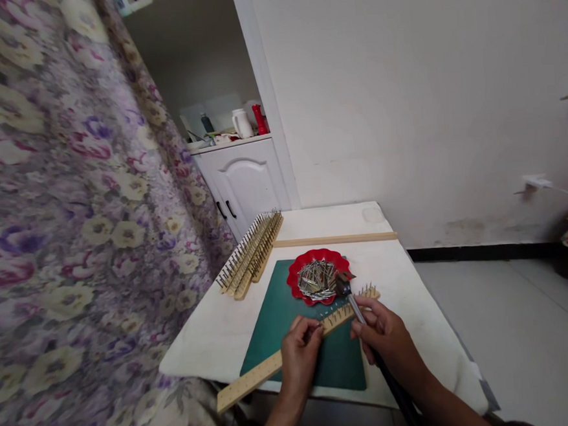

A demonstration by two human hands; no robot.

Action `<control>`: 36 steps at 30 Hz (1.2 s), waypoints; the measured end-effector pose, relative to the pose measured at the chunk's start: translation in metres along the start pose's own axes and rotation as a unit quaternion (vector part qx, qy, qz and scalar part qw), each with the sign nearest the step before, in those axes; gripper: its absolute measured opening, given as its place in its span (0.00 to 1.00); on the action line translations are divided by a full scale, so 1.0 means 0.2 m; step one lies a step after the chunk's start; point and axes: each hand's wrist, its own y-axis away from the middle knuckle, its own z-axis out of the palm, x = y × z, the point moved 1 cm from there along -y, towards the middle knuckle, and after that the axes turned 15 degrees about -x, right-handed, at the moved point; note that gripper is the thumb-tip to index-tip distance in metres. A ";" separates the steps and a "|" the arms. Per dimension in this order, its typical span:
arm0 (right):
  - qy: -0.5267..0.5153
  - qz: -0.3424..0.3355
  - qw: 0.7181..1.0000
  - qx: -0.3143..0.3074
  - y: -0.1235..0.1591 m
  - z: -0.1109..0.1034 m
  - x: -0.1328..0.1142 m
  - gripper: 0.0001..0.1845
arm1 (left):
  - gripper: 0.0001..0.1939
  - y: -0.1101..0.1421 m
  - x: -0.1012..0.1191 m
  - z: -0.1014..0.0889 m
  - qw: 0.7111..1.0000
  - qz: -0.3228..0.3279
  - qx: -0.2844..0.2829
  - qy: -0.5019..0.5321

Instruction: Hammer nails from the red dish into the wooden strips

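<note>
My left hand (299, 351) is closed in a pinch over a wooden strip (251, 381), its fingertips at what looks like a nail, mostly hidden by them. Beyond these fingers, a row of nails (337, 314) stands up from the strip's far part. Nearer me the strip is bare, with small marks, and runs past the table edge. My right hand (387, 335) is wrapped round a hammer (356, 308) with a metal shank and dark handle. The hammer's head (342, 283) is raised in front of a red scalloped bowl (293, 278) full of loose nails.
Under the bowl and strip lies a green mat (266, 311) on a white-covered table (205, 335). Nail-studded wooden strips (251, 257) are stacked at the left. A long wooden bar (334, 240) crosses the back. A flowered curtain (80, 221) hangs at the left.
</note>
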 end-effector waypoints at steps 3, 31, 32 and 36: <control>-0.003 0.002 1.000 0.001 0.00 0.00 0.00 0.20 | 0.11 -0.01 0.00 0.00 1.000 -0.003 -0.002 -0.010; 0.035 0.071 0.990 -0.116 0.08 0.09 0.02 0.18 | 0.07 -0.03 -0.05 0.05 0.998 -0.010 -0.008 -0.060; 0.040 0.075 0.989 -0.119 0.08 0.09 0.02 0.18 | 0.07 -0.03 -0.05 0.05 0.998 -0.011 -0.007 -0.063; 0.045 0.087 0.987 -0.125 0.09 0.09 0.01 0.18 | 0.07 -0.03 -0.05 0.05 0.997 -0.010 -0.004 -0.074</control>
